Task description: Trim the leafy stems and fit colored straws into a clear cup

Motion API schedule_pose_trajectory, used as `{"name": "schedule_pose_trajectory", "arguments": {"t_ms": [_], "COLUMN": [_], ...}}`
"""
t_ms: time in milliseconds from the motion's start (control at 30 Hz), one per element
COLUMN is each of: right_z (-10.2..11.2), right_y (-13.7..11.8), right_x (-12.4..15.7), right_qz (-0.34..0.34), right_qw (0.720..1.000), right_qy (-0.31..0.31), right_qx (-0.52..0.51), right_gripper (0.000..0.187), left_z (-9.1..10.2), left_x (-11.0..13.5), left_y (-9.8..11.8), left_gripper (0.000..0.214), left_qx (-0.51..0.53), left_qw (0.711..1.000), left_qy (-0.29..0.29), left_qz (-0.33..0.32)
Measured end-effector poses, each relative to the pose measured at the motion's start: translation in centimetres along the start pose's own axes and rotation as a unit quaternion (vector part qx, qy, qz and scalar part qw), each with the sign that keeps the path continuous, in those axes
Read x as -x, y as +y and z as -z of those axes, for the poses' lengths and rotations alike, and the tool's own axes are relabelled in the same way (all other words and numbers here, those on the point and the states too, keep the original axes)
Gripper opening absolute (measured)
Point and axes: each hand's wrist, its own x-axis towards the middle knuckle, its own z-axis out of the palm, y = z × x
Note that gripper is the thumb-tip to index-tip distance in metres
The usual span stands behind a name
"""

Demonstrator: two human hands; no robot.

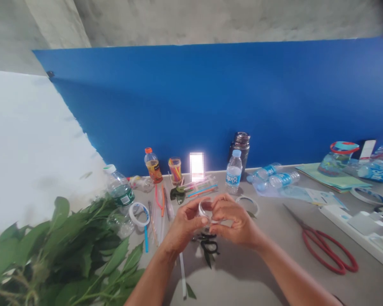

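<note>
Currently you have both hands closed on a small clear ring of tape [207, 209]. Your left hand [185, 224] pinches its near-left rim between thumb and fingertips. Your right hand [236, 222] curls over its right side, fingers pressed to the rim. The ring is lifted off the grey tabletop [249, 272], held between the two hands.

It looks as if you are feeling for the free end of the tape. Let the left hand simply steady the ring while a right fingertip works along the outer face, and grip by the rims so the clear tape does not crease.

Directly beneath the grip lies a pair of small black-handled scissors [208, 244], with a thin white strip [181, 272] running toward you from there. Just right of the grip and a little beyond it lies a second pale tape ring [247, 203]. Left of the grip sit a white tape roll with a blue inner edge [139, 213] and a heap of green leafy stems [60, 250]. Beyond the grip are loose coloured plastic straws [200, 189], a clear water bottle with a blue label [233, 172] and a dark metal flask [241, 145] against the blue backboard [274, 106]. Well off to the right lie large red-handled scissors [326, 251].
</note>
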Motion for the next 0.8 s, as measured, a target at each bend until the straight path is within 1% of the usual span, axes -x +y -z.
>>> {"name": "schedule_pose_trajectory", "arguments": {"t_ms": [67,167,200,267,333,367,400,467,533,600,800], "right_z": [0.0,0.0,0.0,-0.2,-0.5,-0.7,-0.9,-1.3,-1.5,-1.5,-0.5], "right_y": [0.1,0.8,1.1,1.6,1.8,1.7,1.6,1.2,0.8,0.6,0.1], "right_x": [0.1,0.4,0.6,0.8,0.9,0.9,0.8,0.5,0.2,-0.1,-0.3], "right_qz": [0.011,0.005,-0.011,-0.063,-0.121,-0.144,-0.161,-0.179,-0.191,-0.204,-0.226], "right_qw": [0.999,0.993,0.992,0.990,0.988,0.987,0.985,0.981,0.975,0.970,0.966], "right_qy": [0.031,0.078,0.090,0.101,0.089,0.073,0.054,0.023,0.012,0.011,-0.013], "right_qx": [0.040,0.087,0.089,0.071,0.034,0.011,-0.015,-0.072,-0.114,-0.128,-0.128], "right_gripper": [0.013,0.024,0.031,0.052,0.073,0.077,0.077,0.070,0.062,0.059,0.059], "left_z": [-0.2,-0.4,-0.5,-0.6,-0.8,-0.9,-0.9,-1.1,-1.0,-0.9,-0.3], "left_x": [0.0,-0.1,-0.1,-0.2,-0.1,-0.1,-0.1,-0.1,0.0,0.0,0.1], "left_y": [0.0,0.2,0.3,0.5,0.4,0.4,0.3,0.2,0.2,0.2,0.4], "left_gripper": [0.065,0.066,0.064,0.058,0.056,0.056,0.056,0.056,0.055,0.055,0.053], "left_qx": [0.017,0.051,0.056,0.061,0.066,0.066,0.062,0.042,0.019,-0.003,-0.057], "left_qw": [1.000,0.998,0.998,0.997,0.996,0.996,0.996,0.997,0.997,0.997,0.994], "left_qy": [0.010,0.023,0.029,0.041,0.053,0.057,0.058,0.051,0.042,0.041,0.042], "left_qz": [0.004,0.002,-0.003,-0.013,-0.022,-0.026,-0.032,-0.049,-0.063,-0.069,-0.080]}}
